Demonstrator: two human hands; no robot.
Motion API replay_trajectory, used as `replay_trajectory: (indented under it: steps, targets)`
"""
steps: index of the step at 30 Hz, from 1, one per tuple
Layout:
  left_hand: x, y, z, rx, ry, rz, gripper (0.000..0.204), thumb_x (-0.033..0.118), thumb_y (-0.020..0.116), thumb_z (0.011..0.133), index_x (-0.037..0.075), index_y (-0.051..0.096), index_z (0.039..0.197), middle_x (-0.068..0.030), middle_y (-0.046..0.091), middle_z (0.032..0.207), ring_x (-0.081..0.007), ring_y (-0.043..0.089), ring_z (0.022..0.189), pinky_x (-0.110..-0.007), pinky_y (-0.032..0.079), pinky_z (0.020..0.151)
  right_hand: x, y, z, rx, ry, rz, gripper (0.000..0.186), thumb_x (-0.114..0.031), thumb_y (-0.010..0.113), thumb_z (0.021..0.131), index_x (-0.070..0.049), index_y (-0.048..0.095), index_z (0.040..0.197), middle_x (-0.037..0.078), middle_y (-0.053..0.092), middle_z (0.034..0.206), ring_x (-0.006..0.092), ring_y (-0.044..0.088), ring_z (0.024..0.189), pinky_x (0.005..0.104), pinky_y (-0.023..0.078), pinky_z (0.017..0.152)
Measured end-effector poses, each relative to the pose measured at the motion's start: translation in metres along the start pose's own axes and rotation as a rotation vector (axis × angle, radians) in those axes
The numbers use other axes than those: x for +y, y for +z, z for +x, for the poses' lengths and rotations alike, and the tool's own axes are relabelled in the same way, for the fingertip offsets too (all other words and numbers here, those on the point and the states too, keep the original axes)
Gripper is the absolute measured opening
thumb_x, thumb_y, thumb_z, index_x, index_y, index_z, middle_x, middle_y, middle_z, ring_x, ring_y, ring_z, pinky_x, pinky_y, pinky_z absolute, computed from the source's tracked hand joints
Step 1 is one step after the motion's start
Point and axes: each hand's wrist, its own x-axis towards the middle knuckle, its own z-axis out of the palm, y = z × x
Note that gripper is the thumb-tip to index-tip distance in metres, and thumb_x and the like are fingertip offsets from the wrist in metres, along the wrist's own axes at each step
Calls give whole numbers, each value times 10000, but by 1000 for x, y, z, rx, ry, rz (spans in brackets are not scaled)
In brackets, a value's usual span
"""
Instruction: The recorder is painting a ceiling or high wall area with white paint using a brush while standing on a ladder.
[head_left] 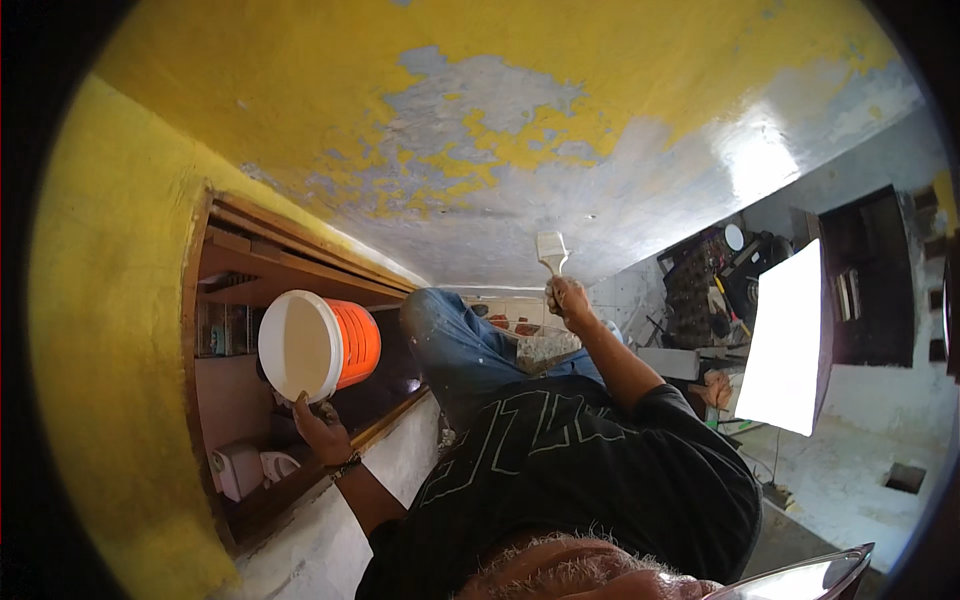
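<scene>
My right hand (568, 301) is closed round the handle of a wide flat paintbrush (553, 262). The brush points up at the lower, greyish part of the wall (480, 235); I cannot tell whether its pale bristles touch the surface. Over to the left, my left hand (322, 428) grips the lower rim of a bucket (357, 345), orange outside with a white lip. The bucket is tilted with its mouth toward the left, and its inside looks whitish. Yellow paint with worn grey patches (480, 110) covers the upper wall.
A wood-framed opening (200, 370) with a dark sill lies at the left, beside a yellow side wall (110, 330). My bent knee in jeans (455, 340) is between the hands. At right stand a bright white panel (785, 340) and cluttered gear (715, 280).
</scene>
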Motion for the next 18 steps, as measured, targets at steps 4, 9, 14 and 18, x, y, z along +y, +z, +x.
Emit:
replay_trajectory:
  steps: [4,9,14,18]
  targets:
    - [52,0,-7,-155,119,276,276,8,463,820,4,481,1095,-40,488,906,-69,459,683,-168,397,534,-26,-13,-14,108,33,55,193,-252,497,871,-88,524,772,-1,478,603,86,400,413,215,306,374]
    - [39,2,7,-135,198,211,189,77,488,848,24,510,1028,-12,489,887,-31,424,630,-139,360,494,-64,-22,-22,101,9,89,175,-247,501,865,-95,519,779,-6,467,601,74,386,418,211,295,376]
    - [51,17,16,22,-517,-635,145,184,521,869,77,540,967,12,504,807,-35,426,591,-135,349,472,-147,32,-91,87,-354,43,240,-281,493,904,-49,540,864,-5,446,606,65,368,449,208,292,401]
    - [61,29,15,-10,-445,-610,134,227,537,871,106,550,928,29,510,755,-38,431,574,-151,355,477,-199,41,-143,28,-597,-35,286,-291,459,934,-17,535,898,12,452,588,66,367,453,216,301,402]
